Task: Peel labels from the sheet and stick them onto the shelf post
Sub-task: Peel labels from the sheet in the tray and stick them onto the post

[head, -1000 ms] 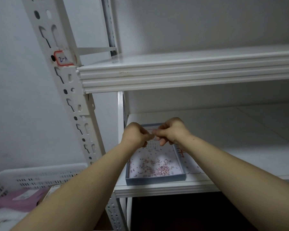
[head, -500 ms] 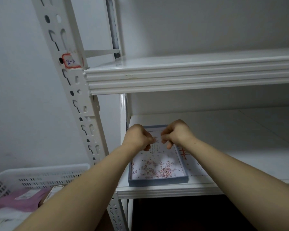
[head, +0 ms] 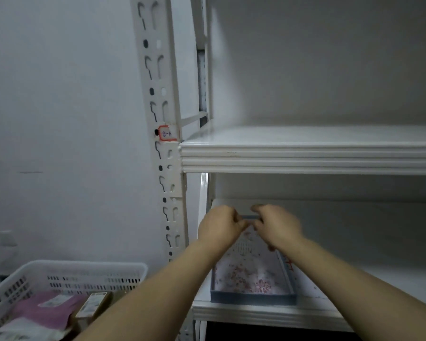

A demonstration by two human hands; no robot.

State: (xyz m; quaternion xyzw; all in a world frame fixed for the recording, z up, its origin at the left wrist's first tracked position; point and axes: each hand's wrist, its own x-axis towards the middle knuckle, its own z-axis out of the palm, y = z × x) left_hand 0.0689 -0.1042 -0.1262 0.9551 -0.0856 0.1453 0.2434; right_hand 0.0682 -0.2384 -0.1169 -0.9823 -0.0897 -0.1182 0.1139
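The white slotted shelf post [head: 169, 168] is standing upright, bearing one red-bordered label [head: 167, 133] with blue writing just above the upper shelf. The label sheet [head: 290, 267] is lying flat on the lower shelf, showing red marks.

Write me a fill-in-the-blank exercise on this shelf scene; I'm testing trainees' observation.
1. The label already stuck on the shelf post has a ___ border.
2. The left hand and right hand meet above a tray whose walls are ___.
3. The white basket stands to the ___ of the shelf post.
Missing words: red; blue; left.
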